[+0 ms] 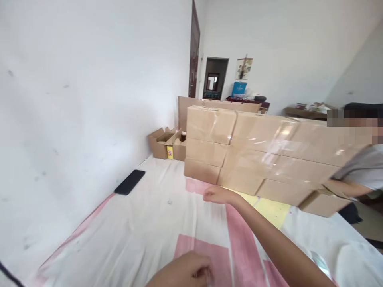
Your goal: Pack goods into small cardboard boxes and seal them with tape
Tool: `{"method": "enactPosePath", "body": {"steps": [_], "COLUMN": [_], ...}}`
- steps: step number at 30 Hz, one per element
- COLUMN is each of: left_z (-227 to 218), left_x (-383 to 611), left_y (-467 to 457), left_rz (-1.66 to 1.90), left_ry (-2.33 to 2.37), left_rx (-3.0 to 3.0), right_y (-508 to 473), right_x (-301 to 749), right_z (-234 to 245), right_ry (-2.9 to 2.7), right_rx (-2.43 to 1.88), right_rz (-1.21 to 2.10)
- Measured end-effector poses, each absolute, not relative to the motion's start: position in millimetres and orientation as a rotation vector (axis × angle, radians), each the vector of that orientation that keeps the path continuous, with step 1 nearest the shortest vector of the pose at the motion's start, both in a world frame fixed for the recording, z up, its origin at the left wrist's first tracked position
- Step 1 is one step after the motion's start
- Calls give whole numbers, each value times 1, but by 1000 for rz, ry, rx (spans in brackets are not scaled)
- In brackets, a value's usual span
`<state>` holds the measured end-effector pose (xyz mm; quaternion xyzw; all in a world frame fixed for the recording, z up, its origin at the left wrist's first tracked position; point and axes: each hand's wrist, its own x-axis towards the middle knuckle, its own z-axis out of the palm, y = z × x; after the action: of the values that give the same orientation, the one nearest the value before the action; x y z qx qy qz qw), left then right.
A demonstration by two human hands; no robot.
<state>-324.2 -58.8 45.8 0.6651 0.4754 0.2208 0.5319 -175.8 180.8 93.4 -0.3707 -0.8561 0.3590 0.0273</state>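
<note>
My right hand [217, 194] is over the cloth, just in front of the low edge of a wall of brown cardboard boxes [254, 151]. Its fingers are curled closed; anything in them is hidden. Low in the view, my left hand [190, 271] is bent inward above a pink patch of the cloth [206, 249], thumb and fingers drawn together. Whatever may be between them is too small to name. Shiny clear tape runs across the taped-together boxes, stacked in several rows.
A flat black slab like a phone [130, 182] lies by the white wall at left. Open cartons [160, 145] stand behind it, one beside a yellow item [170, 152]. Another person, in a grey sleeve [360, 167], is at the right end of the boxes.
</note>
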Motion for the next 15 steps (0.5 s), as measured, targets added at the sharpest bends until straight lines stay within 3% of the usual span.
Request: {"method": "enactPosePath", "body": {"steps": [4,8,15], "left_z": [39,37,11], "left_x": [-409,-504,-590], "left_y": [10,115,261], "left_rz": [918,1488,1364], "left_ry": [1278,1948,2641], "left_rx": [1505,1332,1074], "right_y": [202,238,303], "right_x": [-307,-407,-489], "right_z": [64,38,13], "right_ry": [-2506,-2191,-1667], "right_rx": [-1000,-1025,-1175], "right_rz": [1093,1090,1207]}}
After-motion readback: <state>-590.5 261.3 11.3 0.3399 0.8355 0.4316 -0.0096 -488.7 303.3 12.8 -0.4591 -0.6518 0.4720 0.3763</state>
